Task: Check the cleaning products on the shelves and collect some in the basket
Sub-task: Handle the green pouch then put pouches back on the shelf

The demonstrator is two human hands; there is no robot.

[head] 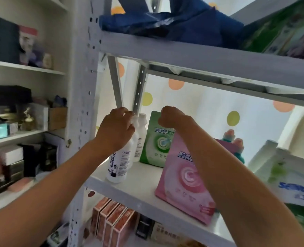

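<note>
Our left hand has its grip wrapped round the neck of the front white bottle; our right hand pinches shut on the pink pouch top. Both stand on the white shelf, green pouch just behind.

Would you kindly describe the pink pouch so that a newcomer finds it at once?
On the white metal rack's middle shelf, look right of the white bottles. The pink pouch stands at the front edge, held at its top by the right hand; the pouch behind is green.
</note>
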